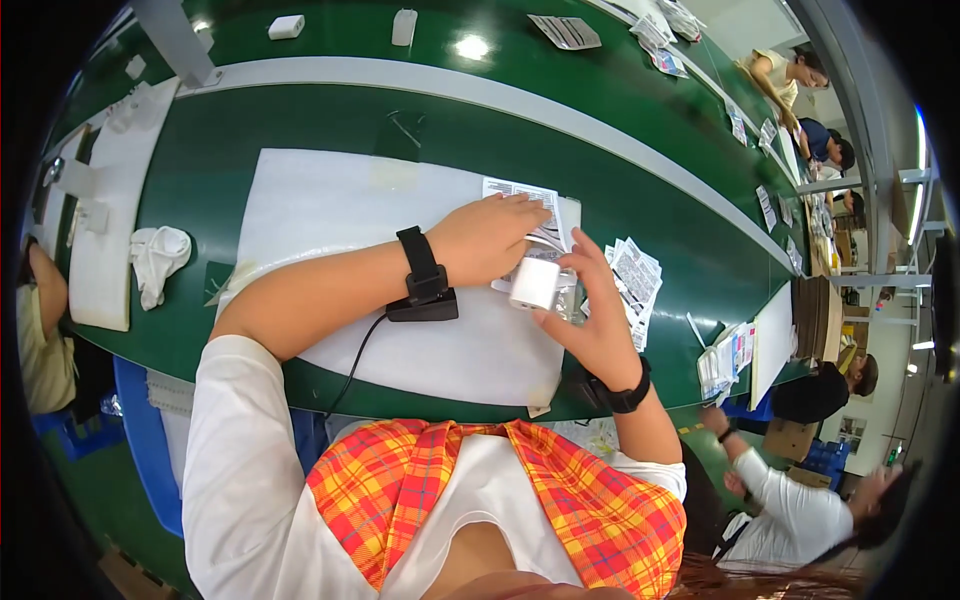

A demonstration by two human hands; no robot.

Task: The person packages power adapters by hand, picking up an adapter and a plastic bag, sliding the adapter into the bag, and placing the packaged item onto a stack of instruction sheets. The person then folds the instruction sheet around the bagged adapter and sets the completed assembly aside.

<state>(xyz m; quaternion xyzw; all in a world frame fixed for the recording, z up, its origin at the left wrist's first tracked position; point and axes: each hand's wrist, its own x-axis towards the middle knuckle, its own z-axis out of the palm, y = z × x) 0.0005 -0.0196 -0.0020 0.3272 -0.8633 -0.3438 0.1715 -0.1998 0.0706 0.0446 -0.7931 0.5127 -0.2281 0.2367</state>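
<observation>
A small white block (534, 284) is gripped in the right hand (590, 325) over the white mat (330, 200) — steadied there, seemingly — while printed leaflets (545, 215) are pinned flat under the left hand (487, 238).

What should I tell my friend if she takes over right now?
Left hand: flat on the leaflet on the white mat.
Right hand: holding a small white block over the mat's right end.
More leaflets lie in a loose pile just right of the hands.
Done: one block and one leaflet are in hand.
Left: I can't tell if the block is wrapped or packed yet.
</observation>
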